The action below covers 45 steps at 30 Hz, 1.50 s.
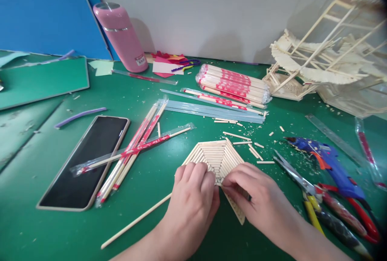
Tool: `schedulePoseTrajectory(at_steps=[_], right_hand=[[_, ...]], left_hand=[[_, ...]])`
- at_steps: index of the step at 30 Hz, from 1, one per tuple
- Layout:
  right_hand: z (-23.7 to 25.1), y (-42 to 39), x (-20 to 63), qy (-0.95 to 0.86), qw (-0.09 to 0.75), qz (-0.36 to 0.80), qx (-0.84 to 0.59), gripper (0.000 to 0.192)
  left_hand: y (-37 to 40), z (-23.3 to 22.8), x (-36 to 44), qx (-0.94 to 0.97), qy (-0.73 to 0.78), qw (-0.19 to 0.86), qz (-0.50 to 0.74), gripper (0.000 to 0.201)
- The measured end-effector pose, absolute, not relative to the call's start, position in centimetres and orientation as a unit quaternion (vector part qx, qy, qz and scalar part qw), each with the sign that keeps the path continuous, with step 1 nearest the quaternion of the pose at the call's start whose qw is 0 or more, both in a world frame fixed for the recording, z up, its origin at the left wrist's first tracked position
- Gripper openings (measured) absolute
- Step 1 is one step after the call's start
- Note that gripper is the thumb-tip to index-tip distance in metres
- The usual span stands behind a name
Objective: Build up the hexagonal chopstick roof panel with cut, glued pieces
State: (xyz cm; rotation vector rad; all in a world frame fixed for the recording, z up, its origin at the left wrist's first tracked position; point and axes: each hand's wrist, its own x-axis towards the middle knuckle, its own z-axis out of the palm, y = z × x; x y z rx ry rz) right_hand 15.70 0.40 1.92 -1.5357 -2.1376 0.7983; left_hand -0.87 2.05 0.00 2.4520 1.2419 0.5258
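Observation:
A flat panel of glued wooden sticks (216, 154), fan-shaped, lies on the green mat (157, 172) near the front. My left hand (193, 196) rests on its near left part with fingers curled down on the sticks. My right hand (256, 194) presses on the near right part, fingertips meeting the left hand at the panel's middle; whether they pinch a small stick there is hidden. A long bare stick (136, 221) runs from under my left hand toward the front left.
A phone (86, 160) lies left, wrapped chopsticks (133, 152) beside it. A chopstick pack (234, 83) and pink bottle (121, 37) stand behind. Scissors (294, 176), a blue glue gun (329, 166) and red pliers (347, 208) lie right. A stick model (326, 63) fills the back right.

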Motion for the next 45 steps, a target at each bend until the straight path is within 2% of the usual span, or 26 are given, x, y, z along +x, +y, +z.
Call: schedulePoseTrajectory(at_steps=[14, 30, 37, 45], right_hand=[[1.5, 0.0, 15.1, -0.77, 0.203, 0.222, -0.562, 0.015], [1.2, -0.2, 15.0, -0.752, 0.214, 0.232, -0.579, 0.013], [1.8, 0.2, 15.9, -0.72, 0.261, 0.298, -0.569, 0.012], [1.6, 0.3, 16.1, -0.715, 0.276, 0.303, -0.567, 0.012]], left_hand=[[2.0, -0.2, -0.8, 0.862, 0.443, 0.162, 0.186, 0.012], [2.2, -0.2, -0.8, 0.864, 0.44, 0.158, 0.189, 0.014], [2.3, 0.2, -0.8, 0.869, 0.438, 0.143, 0.181, 0.013], [2.5, 0.6, -0.9, 0.869, 0.435, 0.168, 0.165, 0.018]])
